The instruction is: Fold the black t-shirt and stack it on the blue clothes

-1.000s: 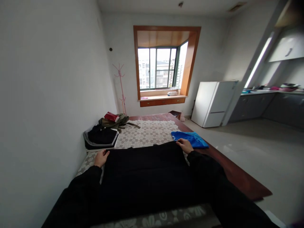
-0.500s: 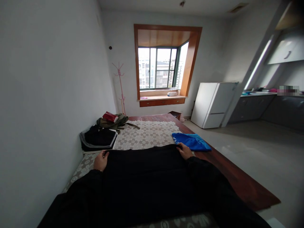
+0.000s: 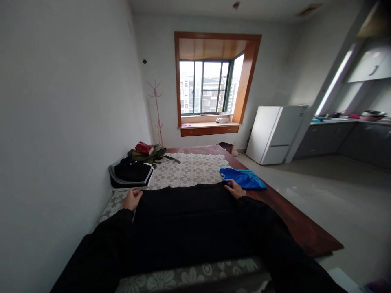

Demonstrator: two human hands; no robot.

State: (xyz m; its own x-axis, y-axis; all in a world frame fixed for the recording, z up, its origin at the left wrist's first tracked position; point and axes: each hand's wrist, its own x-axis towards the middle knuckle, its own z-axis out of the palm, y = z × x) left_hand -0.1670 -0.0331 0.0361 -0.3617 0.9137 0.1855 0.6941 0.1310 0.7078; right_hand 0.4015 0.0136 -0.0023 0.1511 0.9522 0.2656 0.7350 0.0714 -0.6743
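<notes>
A black cloth (image 3: pixel 186 228) is spread out between the two hands, running from the line of the fingertips back toward the wearer, between the forearms. Its far edge, slightly uneven, stretches from one hand to the other, and a faint crease crosses it a little nearer than the fingers. The left hand (image 3: pixel 132 200) has its thumb and fingers almost closed, pinching the cloth's far left corner. The right hand (image 3: pixel 234 189) pinches the far right corner in much the same way, thumb toward the cloth, fingers bent and nearly together. Both wrists come out of dark sleeves.

Beneath the cloth, and showing both beyond the hands and nearer than them, is a grey-and-white flower-patterned cover (image 3: pixel 192 167). It lies over a reddish-brown desk (image 3: pixel 301 221), whose bare side runs along to the right of the right hand. A folded blue garment (image 3: pixel 247 179) lies just beyond the right hand. Just beyond the left hand sits a black-and-grey folded stack (image 3: pixel 132 171), with an olive bag (image 3: pixel 159 152) behind it and a red packet (image 3: pixel 144 148) on the bag.

Farther out, past the left hand, stands a pink coat stand (image 3: pixel 157 103); straight ahead of both hands is a wood-framed window (image 3: pixel 210 87); past the right hand stands a white fridge (image 3: pixel 275 134).
</notes>
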